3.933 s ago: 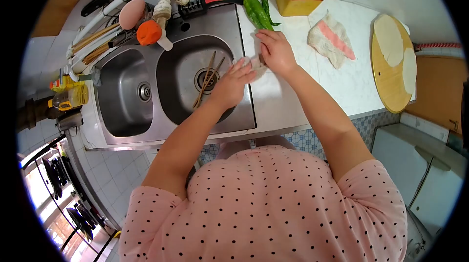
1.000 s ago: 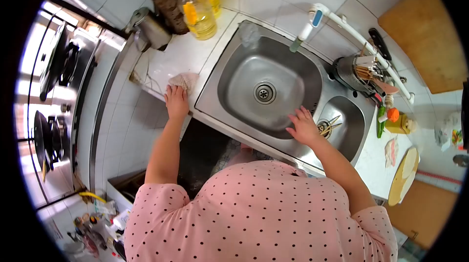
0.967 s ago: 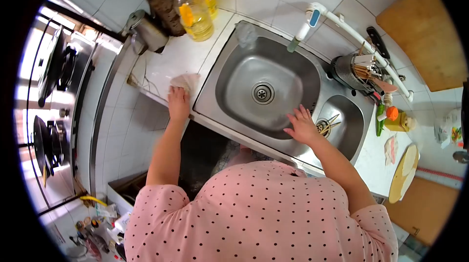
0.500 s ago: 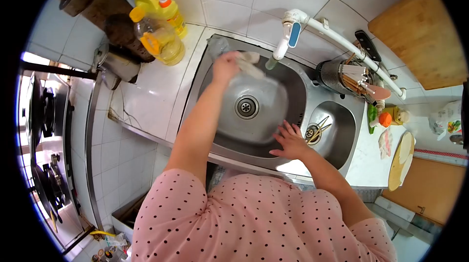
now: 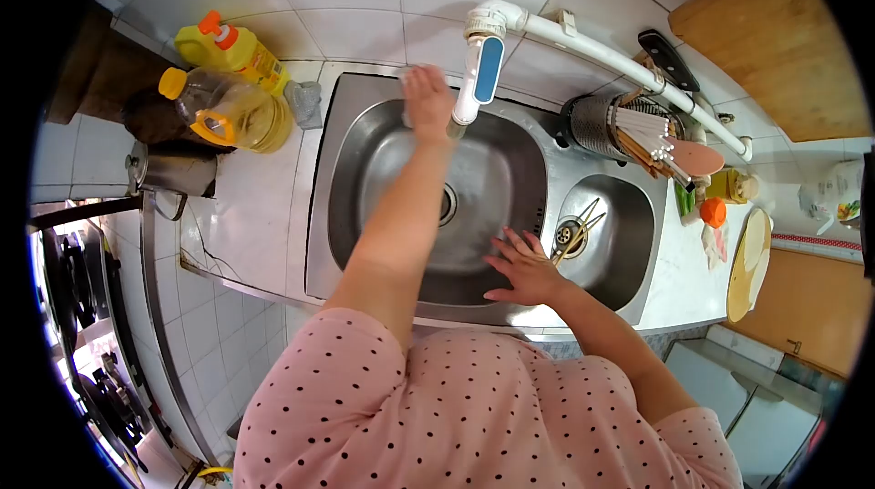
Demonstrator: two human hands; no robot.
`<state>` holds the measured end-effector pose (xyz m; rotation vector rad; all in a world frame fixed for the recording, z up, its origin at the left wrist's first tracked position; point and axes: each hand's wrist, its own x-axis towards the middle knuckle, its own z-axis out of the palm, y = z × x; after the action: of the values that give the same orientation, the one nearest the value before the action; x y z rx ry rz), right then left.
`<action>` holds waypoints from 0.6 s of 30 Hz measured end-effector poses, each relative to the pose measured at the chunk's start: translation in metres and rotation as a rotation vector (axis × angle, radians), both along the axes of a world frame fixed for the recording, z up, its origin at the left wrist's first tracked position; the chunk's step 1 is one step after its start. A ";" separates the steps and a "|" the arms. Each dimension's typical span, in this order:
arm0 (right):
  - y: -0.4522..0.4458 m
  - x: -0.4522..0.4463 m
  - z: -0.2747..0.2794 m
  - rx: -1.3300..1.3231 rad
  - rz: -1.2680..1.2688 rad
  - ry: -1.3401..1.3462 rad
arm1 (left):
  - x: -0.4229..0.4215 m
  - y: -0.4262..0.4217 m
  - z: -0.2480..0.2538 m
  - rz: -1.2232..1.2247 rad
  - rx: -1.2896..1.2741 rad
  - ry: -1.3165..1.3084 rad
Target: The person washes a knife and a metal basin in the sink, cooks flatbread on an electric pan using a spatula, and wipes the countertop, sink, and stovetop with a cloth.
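My left hand (image 5: 428,108), slightly blurred, presses on the back rim of the large steel sink (image 5: 319,216), just left of the white faucet (image 5: 474,79). A pale edge of a cloth (image 5: 407,114) shows beside its palm; the rest is hidden under the hand. Fingers spread and holding nothing, my right hand (image 5: 526,272) rests at the front right of the large basin, near the divider. Chopsticks (image 5: 583,232) lie over the drain of the small basin.
At the left stand an oil bottle (image 5: 241,115), a yellow pump bottle (image 5: 251,56), a crumpled clear bag (image 5: 303,104) and a metal jug (image 5: 173,170). A utensil holder (image 5: 597,129) is behind the small basin. A round board (image 5: 743,275) with dough lies at the far right.
My left hand went from the left counter with the cloth, across the sink's back left corner, to the rim by the faucet. The clear bag moved from that corner onto the counter.
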<state>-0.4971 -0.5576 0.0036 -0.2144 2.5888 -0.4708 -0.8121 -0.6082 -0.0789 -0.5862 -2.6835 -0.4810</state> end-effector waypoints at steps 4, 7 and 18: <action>0.000 0.000 0.002 0.020 0.019 -0.025 | 0.052 0.044 0.007 -0.282 0.326 -0.208; -0.001 -0.003 0.006 0.033 0.033 -0.051 | 0.078 0.062 0.030 -0.476 0.317 -0.314; 0.000 -0.003 0.001 -0.033 -0.002 0.034 | 0.146 0.053 0.026 -0.925 0.431 -0.254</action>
<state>-0.5002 -0.5580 0.0043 -0.2324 2.6156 -0.5158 -0.6662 -0.5554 -0.0533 -1.6933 -2.2372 -1.3920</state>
